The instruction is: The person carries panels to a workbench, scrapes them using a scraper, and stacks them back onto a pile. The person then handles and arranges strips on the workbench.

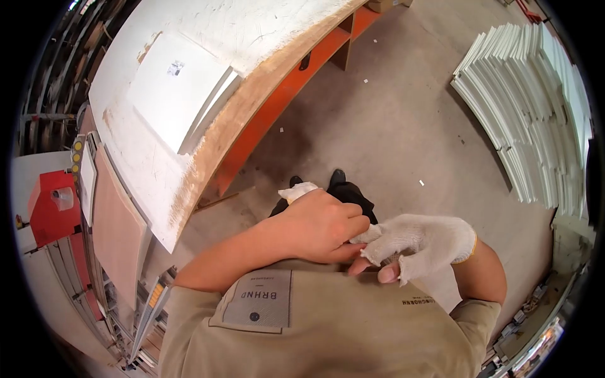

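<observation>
My bare left hand point(324, 223) is curled in front of my chest, its fingers closed on the edge of the white knit glove at my right hand. A bunched piece of white glove-like cloth point(299, 191) sticks out beyond my left knuckles; how it is held is hidden. My right hand point(422, 242) wears a white knit work glove with cut-off fingertips, bare fingertips showing. Its fingers are bent and apart, touching my left fingers, with nothing visible gripped in them.
A white-topped workbench point(252, 31) with an orange side stands at front left, bearing white panels point(173, 88). A tall stack of white panels point(520, 107) stands on the floor at right. Boards point(116, 220) and a red machine part point(57, 208) are at left. Small scraps dot the floor.
</observation>
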Demonstrator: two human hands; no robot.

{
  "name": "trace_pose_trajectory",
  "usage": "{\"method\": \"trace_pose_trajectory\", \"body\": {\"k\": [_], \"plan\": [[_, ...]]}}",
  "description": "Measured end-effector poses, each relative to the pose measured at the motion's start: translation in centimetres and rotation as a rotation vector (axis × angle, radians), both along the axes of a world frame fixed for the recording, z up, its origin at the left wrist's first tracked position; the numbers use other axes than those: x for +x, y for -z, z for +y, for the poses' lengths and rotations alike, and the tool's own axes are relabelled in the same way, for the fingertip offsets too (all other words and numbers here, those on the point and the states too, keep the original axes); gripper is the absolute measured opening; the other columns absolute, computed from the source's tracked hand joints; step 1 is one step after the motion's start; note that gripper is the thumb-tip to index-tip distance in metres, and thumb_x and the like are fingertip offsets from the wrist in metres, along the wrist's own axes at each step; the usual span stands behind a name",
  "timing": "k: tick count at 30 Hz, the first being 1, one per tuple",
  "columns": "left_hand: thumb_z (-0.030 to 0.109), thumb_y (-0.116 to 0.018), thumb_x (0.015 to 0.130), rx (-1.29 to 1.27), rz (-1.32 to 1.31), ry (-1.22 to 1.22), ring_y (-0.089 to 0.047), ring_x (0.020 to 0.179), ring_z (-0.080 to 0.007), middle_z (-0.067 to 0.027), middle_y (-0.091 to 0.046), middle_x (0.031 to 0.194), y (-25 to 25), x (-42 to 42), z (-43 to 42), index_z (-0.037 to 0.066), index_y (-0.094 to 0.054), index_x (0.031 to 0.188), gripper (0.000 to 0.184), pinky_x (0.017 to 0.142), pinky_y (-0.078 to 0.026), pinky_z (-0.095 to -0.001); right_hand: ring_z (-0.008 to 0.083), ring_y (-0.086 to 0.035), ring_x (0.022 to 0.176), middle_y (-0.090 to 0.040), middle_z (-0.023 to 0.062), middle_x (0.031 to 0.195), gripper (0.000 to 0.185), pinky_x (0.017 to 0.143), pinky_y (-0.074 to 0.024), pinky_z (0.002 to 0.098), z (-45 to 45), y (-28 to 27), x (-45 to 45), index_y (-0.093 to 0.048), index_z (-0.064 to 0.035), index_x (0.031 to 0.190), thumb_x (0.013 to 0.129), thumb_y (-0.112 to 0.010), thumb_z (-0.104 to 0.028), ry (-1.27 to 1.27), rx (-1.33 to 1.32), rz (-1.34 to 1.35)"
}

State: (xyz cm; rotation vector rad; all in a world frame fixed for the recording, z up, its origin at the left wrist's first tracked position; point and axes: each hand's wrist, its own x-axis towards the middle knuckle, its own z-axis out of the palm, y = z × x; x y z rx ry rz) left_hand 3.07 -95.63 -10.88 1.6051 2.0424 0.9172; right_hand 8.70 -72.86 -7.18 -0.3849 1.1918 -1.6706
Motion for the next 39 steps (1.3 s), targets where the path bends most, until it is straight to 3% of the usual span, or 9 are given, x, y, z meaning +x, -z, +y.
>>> {"method": "trace_pose_trajectory", "body": {"k": [3, 10, 13, 16, 21, 25, 30, 36, 39], "plan": [[0.033, -0.067, 0.085, -0.008, 0.071, -0.001, -0.061, 0.058, -0.0268, -0.0063, -0.057, 0.068, -0.3, -0.1, -0.1, 0.007, -0.058, 0.074, 0.030, 0.048, -0.047, -0.0404, 0.0108, -0.059, 0.088, -0.066, 0.0077, 0.107, 0.024, 0.077, -0.0485, 0.0266, -0.3, -0.7, -0.7, -0.062, 0.0027, 0.105, 0.083, -0.055, -0.003, -0.090, 0.127, -0.042], [0.028, -0.062, 0.090, 0.114, 0.098, 0.124, -0.059, 0.053, -0.0259, -0.0058, -0.057, 0.065, -1.1, -0.7, -1.1, 0.009, -0.057, 0.069, 0.029, 0.046, -0.045, -0.0396, 0.0149, -0.063, 0.093, -0.044, 0.0116, 0.150, 0.060, 0.084, -0.0513, 0.0278, 1.7, -2.1, -0.6, -0.035, 0.0058, 0.146, 0.096, -0.057, -0.019, -0.162, -0.032, 0.162], [0.027, -0.063, 0.089, 0.075, 0.159, 0.142, -0.059, 0.057, -0.0275, -0.0071, -0.055, 0.063, -0.9, -1.6, -2.7, 0.010, -0.059, 0.067, 0.028, 0.050, -0.047, -0.0394, 0.0209, -0.066, 0.099, -0.057, 0.0166, 0.132, 0.061, 0.089, -0.0503, 0.0346, 8.8, -2.3, 1.6, -0.040, 0.0062, 0.143, 0.096, -0.060, -0.028, 0.159, 0.494, 0.406], [0.023, -0.065, 0.086, 0.218, -0.033, -0.341, -0.059, 0.059, -0.0294, -0.0086, -0.064, 0.073, 5.3, -2.0, -5.9, 0.006, -0.062, 0.073, 0.022, 0.052, -0.047, -0.0386, 0.0299, -0.066, 0.107, -0.067, 0.0214, 0.116, 0.066, 0.103, -0.0465, 0.0448, 15.9, -3.6, 4.0, -0.040, 0.0051, 0.144, 0.096, -0.061, -0.035, 1.132, 0.689, 0.380], [0.028, -0.057, 0.093, -0.367, -0.558, -0.822, -0.064, 0.079, -0.0341, -0.0194, -0.068, 0.087, 16.4, -9.3, -5.7, 0.001, -0.069, 0.086, 0.030, 0.073, -0.050, -0.0430, 0.0280, -0.065, 0.106, -0.067, 0.0183, 0.111, 0.053, 0.103, -0.0474, 0.0424, 13.4, 3.5, 2.6, -0.046, 0.0030, 0.141, 0.097, -0.061, -0.022, 1.056, 0.641, 0.162], [0.035, -0.057, 0.093, 0.109, -0.672, -1.329, -0.066, 0.094, -0.0336, -0.0214, -0.069, 0.105, 25.5, -16.9, -8.4, 0.004, -0.066, 0.112, 0.037, 0.087, -0.049, -0.0429, 0.0299, -0.066, 0.105, -0.065, 0.0203, 0.115, 0.053, 0.098, -0.0517, 0.0430, 8.2, 10.6, 1.4, -0.046, 0.0046, 0.139, 0.096, -0.061, -0.021, 0.763, 0.536, -0.012], [0.039, -0.056, 0.094, -0.072, -0.475, -1.602, -0.065, 0.099, -0.0332, -0.0209, -0.067, 0.110, 29.1, -17.9, -13.3, 0.004, -0.063, 0.117, 0.042, 0.090, -0.048, -0.0428, 0.0279, -0.067, 0.100, -0.068, 0.0194, 0.108, 0.045, 0.097, -0.0512, 0.0399, 7.8, 13.3, 1.4, -0.052, 0.0068, 0.131, 0.096, -0.062, -0.019, 0.915, 0.371, -0.268], [0.043, -0.055, 0.095, -0.207, -0.030, -1.339, -0.064, 0.105, -0.0328, -0.0203, -0.066, 0.115, 32.2, -7.1, -18.7, 0.005, -0.060, 0.124, 0.048, 0.092, -0.048, -0.0426, 0.0265, -0.071, 0.083, -0.070, 0.0151, 0.099, 0.041, 0.075, -0.0565, 0.0348, 6.6, 13.3, -2.4, -0.055, 0.0011, 0.127, 0.096, -0.059, -0.026, 0.819, 0.758, -0.218], [0.046, -0.057, 0.096, -0.484, -0.801, -0.626, -0.060, 0.109, -0.0334, -0.0206, -0.063, 0.120, 18.3, -0.4, -20.8, 0.002, -0.056, 0.127, 0.053, 0.093, -0.047, -0.0404, 0.0246, -0.070, 0.083, -0.070, 0.0144, 0.098, 0.038, 0.076, -0.0546, 0.0334, 2.0, 11.1, -7.0, -0.057, 0.0013, 0.125, 0.096, -0.059, -0.023, 0.783, 0.851, -0.033]]}}
